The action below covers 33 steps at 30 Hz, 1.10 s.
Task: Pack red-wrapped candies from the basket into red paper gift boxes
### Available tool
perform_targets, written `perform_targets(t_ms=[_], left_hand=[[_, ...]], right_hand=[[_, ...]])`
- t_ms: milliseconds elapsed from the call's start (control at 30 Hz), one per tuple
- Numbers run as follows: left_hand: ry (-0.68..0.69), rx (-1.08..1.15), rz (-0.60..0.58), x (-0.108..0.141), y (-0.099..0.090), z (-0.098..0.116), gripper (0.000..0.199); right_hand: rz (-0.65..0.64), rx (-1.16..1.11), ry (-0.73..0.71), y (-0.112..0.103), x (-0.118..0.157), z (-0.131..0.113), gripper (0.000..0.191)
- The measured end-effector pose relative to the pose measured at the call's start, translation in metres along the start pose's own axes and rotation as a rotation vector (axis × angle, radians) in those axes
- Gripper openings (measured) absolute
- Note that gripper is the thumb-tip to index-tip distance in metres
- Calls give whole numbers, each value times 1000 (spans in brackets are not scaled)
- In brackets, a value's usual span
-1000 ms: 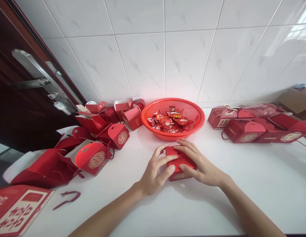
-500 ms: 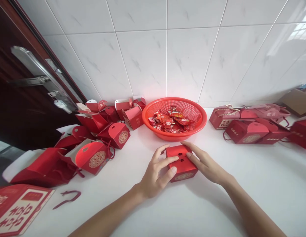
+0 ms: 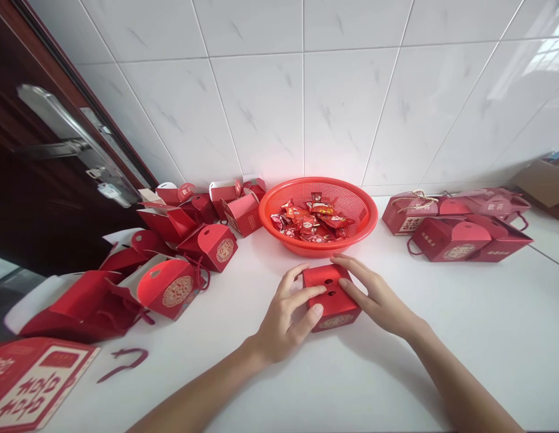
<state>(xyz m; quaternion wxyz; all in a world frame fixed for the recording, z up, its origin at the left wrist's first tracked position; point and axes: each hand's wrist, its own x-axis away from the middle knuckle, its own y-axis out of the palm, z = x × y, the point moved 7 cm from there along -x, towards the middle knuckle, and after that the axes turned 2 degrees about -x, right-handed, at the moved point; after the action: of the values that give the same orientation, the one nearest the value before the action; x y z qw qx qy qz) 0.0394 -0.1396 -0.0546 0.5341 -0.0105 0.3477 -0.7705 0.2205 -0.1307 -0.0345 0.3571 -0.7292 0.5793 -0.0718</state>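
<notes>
A small red paper gift box [image 3: 337,311] stands on the white counter, its top flaps folded over and two dark holes showing in the lid. A gold round emblem marks its front face. My left hand [image 3: 283,319] grips its left side, thumb at the front corner and index finger on the lid near the holes. From the right, my right hand [image 3: 381,299] holds the box, with fingers over the back edge and the lid. Just behind the box is a red plastic basket [image 3: 279,240] with several red-wrapped candies [image 3: 308,221].
To the left stand several open red boxes [image 3: 218,248]. Folded red boxes [image 3: 460,240] sit at the right by the tiled wall. A loose dark red cord [image 3: 130,359] and a flat red printed box [image 3: 35,385] lie at the near left. A cardboard box [image 3: 541,186] is at the far right.
The red box at the far right edge is gone from its place beside the others. Both my hands and the gift box have stayed almost still.
</notes>
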Motion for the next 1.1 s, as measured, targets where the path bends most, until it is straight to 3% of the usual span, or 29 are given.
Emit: perform_targets(t_ms=[267,400,567,767,933,1100], left_hand=[[13,-109,73,2,-2,4,39],[14,-135,90,2,-7,4,40],[26,-115,38,1,-7,5,44],[65,-38,-47,0,-4,7,49],[83,-40,-109,4,2,5,53],[39,-49,-110,7,3,-2,47]], right_hand=[[135,259,-258,0,8,-27,30],[101,349,-358,11,11,-36,44],[154,435,-283,26,14,-31,59],[234,446,-176,30,18,-41,38],[257,464,-68,0,13,-33,25],[407,576,117,-62,9,23,22]])
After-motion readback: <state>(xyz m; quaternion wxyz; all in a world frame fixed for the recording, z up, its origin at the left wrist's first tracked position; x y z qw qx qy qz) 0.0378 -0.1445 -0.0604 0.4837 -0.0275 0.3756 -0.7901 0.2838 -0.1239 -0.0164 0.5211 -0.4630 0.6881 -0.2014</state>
